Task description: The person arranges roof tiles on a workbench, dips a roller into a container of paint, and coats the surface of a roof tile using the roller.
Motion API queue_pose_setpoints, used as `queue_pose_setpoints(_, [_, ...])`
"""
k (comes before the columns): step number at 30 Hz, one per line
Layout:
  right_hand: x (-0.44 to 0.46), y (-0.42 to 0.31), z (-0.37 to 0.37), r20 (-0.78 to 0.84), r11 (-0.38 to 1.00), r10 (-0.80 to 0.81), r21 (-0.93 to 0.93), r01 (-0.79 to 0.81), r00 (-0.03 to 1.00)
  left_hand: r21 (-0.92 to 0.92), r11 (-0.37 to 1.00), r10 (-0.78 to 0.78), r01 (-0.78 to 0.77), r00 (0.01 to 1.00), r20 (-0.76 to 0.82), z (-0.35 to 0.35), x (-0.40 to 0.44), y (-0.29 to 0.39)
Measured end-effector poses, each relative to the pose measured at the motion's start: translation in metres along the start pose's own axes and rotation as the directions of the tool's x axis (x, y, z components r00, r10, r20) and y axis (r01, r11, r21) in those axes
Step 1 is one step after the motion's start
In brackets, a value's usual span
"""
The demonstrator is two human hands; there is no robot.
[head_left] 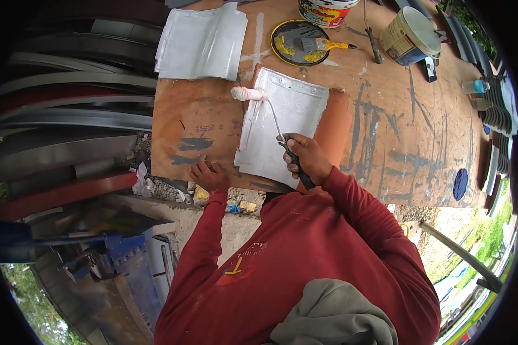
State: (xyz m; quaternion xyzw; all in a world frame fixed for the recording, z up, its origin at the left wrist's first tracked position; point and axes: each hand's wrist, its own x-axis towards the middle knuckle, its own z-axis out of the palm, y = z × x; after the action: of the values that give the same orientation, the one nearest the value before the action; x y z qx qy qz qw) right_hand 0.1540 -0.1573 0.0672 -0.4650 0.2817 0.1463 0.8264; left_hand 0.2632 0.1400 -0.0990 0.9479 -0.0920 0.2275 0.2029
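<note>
My right hand (pixel 306 158) is wrapped round the dark handle of a small paint roller (pixel 250 94). The roller's white sleeve rests at the upper left edge of a roof tile (pixel 285 118). White paint coats most of that tile, while a terracotta strip along its right side is bare. At the front edge of the plywood table (pixel 385 138), my left hand (pixel 209 174) lies with its fingers apart and nothing in them, to the left of the tile. Another white-coated tile (pixel 201 43) lies at the upper left of the table.
A paint-smeared lid (pixel 299 43) holds a brush (pixel 328 44) near the back. Behind it stand a paint tub (pixel 327 12) and a white bucket (pixel 411 35). A stick (pixel 373 43) lies between them. Curved metal sheets (pixel 75 86) are stacked at left; a dark blue pad (pixel 460 184) lies at right.
</note>
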Motion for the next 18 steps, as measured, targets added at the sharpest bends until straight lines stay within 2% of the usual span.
queue_pose_setpoints(2, [0.025,-0.011,0.0,-0.04,0.999,-0.032,0.027,0.033,0.999,0.029,1.0,0.005,-0.005,1.0,0.012,0.002,-0.001,-0.001])
queue_pose_setpoints(4, [0.044,-0.024,0.001,-0.029,0.984,-0.117,0.133,0.12,0.993,0.045,0.999,-0.029,0.027,0.999,0.036,0.0,-0.001,-0.001])
queue_pose_setpoints(8, [0.043,-0.022,0.012,-0.023,0.975,-0.053,0.217,0.056,0.998,0.061,0.998,-0.032,0.03,0.999,0.041,0.0,-0.001,-0.002])
queue_pose_setpoints(10, [0.034,-0.017,0.026,-0.037,0.98,-0.021,0.197,0.028,0.999,0.06,0.998,0.031,-0.03,0.999,-0.021,0.007,-0.003,-0.008])
queue_pose_setpoints(13, [0.041,-0.025,0.042,-0.043,0.961,-0.018,0.274,0.029,0.999,0.09,0.996,-0.028,0.024,0.999,0.043,0.008,-0.005,-0.011])
queue_pose_setpoints(15, [0.058,-0.037,0.043,-0.073,0.939,-0.074,0.331,0.094,0.995,0.086,0.996,-0.023,0.019,0.999,0.035,0.007,-0.005,-0.007])
queue_pose_setpoints(18, [0.052,-0.035,0.046,-0.063,0.949,-0.077,0.303,0.093,0.995,0.08,0.997,-0.002,0.002,1.0,0.004,0.003,-0.001,-0.003])
